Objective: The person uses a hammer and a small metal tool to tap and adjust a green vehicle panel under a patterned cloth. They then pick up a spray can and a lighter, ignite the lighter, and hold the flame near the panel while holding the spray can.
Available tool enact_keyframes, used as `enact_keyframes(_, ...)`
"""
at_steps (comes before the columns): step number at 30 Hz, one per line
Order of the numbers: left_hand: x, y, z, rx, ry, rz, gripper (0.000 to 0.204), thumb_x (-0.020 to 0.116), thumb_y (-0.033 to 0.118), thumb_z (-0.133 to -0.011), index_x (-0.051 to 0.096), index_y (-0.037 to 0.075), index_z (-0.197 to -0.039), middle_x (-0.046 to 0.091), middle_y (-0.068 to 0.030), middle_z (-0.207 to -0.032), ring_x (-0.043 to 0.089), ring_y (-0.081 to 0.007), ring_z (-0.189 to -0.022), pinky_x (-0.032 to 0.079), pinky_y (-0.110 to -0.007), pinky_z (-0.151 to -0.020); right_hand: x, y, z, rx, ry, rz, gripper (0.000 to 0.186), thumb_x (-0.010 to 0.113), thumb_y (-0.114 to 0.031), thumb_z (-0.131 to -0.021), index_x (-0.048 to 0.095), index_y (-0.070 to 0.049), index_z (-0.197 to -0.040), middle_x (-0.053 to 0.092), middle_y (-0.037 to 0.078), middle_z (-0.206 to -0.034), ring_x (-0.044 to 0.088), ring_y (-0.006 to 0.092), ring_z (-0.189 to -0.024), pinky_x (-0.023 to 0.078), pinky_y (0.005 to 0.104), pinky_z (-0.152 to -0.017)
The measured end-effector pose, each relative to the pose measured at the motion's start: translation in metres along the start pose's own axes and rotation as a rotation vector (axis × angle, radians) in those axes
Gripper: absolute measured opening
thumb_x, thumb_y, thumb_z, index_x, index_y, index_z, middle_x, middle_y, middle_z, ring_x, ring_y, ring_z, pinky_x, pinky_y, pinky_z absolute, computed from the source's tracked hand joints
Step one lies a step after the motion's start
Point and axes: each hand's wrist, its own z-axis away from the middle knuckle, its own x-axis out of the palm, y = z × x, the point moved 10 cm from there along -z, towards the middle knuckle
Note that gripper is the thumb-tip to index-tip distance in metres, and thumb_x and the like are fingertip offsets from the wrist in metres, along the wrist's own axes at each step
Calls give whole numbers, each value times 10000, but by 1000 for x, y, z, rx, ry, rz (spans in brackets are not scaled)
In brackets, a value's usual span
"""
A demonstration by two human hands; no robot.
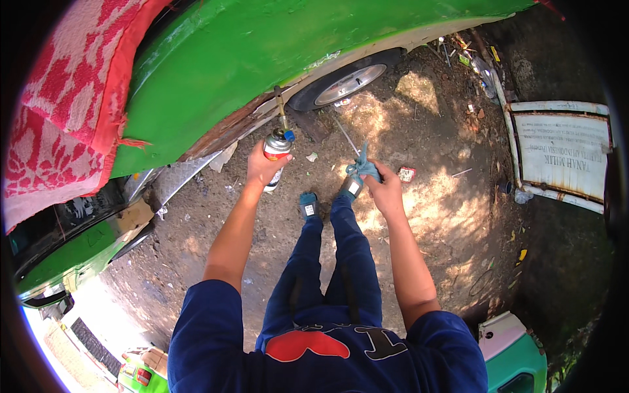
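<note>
My left hand (263, 168) is wrapped round a gas torch (276, 147), a canister with a brass burner and a blue knob. The burner's tip points up at the rusty lower sill (242, 123) of a green car (249, 59). In my right hand (386, 187) is a bunched teal rag (364, 168), gripped above my foot. A thin pale rod (346, 133) sticks out of the rag toward the car wheel (350, 82). How the rod sits inside the cloth is hidden. No flame is visible at the burner.
A red and pink patterned towel (82, 72) hangs over the car at left, near an open doorway. On the dirt ground (262, 242) lie a small red pack (406, 173) and scattered litter. A white framed sign (562, 149) stands at right. Part of a teal vehicle (517, 360) shows lower right.
</note>
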Motion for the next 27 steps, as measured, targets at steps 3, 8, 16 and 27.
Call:
enact_keyframes(3, 1, 6, -1, 46, 7, -5, 550, 898, 300, -642, 630, 24, -1036, 696, -161, -1001, 680, -301, -921, 525, -397, -841, -4, 6, 1, 27, 23, 19, 392, 669, -64, -829, 652, -3, -1216, 690, 82, -930, 618, 115, -823, 493, 277, -739)
enact_keyframes(8, 3, 2, -4, 30, 19, -25, 540, 901, 287, -641, 630, 25, -1028, 694, -157, -991, 677, -283, -912, 523, -389, -836, -10, 15, 2, 45, 24, 30, 395, 682, -83, -826, 654, -7, -1213, 682, 70, -911, 607, 112, -760, 487, 269, -683)
enact_keyframes(16, 12, 19, -6, 51, -1, 96, 464, 891, 230, -660, 619, 11, -967, 708, -140, -925, 690, -255, -842, 532, -374, -774, -9, 5, 8, 35, 45, -61, 388, 675, -77, -846, 648, -21, -1229, 641, 27, -871, 537, 65, -630, 437, 247, -546)
enact_keyframes(27, 14, 21, -4, 109, 6, 75, 489, 891, 240, -658, 610, 6, -983, 707, -151, -911, 695, -276, -831, 534, -385, -762, 6, -11, -4, -19, -20, -166, 399, 630, -39, -919, 527, 18, -1300, 615, 34, -911, 542, 87, -684, 458, 254, -596)
